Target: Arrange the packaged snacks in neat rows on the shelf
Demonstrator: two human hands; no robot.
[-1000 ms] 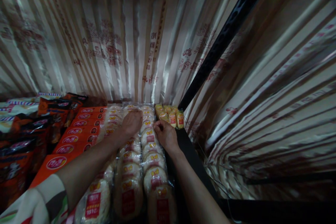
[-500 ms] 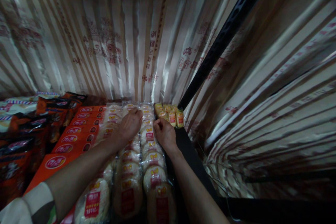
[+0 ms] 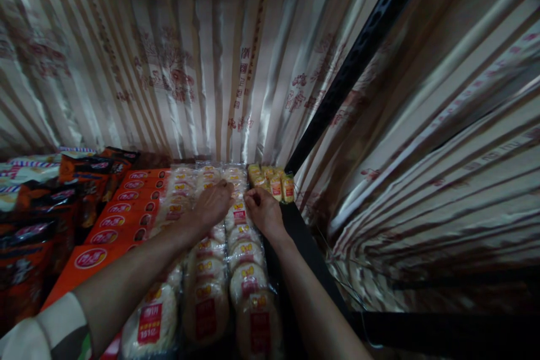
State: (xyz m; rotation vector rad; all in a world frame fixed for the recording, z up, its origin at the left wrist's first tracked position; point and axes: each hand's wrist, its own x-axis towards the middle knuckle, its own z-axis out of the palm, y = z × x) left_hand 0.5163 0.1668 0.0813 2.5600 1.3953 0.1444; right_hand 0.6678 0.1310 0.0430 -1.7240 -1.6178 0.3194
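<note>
Three rows of round rice crackers in clear wrappers with red and yellow labels run away from me. The right row (image 3: 248, 278) lies between my arms, beside the middle row (image 3: 206, 270) and the left row (image 3: 149, 315). My left hand (image 3: 214, 202) reaches over the middle row, fingers closed at the left edge of a rice cracker packet (image 3: 238, 215) near the far end of the right row. At that packet's right edge, my right hand (image 3: 264, 212) is closed in a pinch. The wrapper between the fingertips is hard to make out.
Orange packs (image 3: 90, 259) are lined up left of the crackers, with orange-and-black bags (image 3: 86, 180) beyond. Small yellow packs (image 3: 276, 187) stand at the far right corner. A black slanted post (image 3: 350, 79) and draped patterned sheeting (image 3: 169, 22) border the black shelf (image 3: 301, 253).
My left hand has shifted slightly right and nearer, closing some of the space to my right hand. The right hand has barely moved.
</note>
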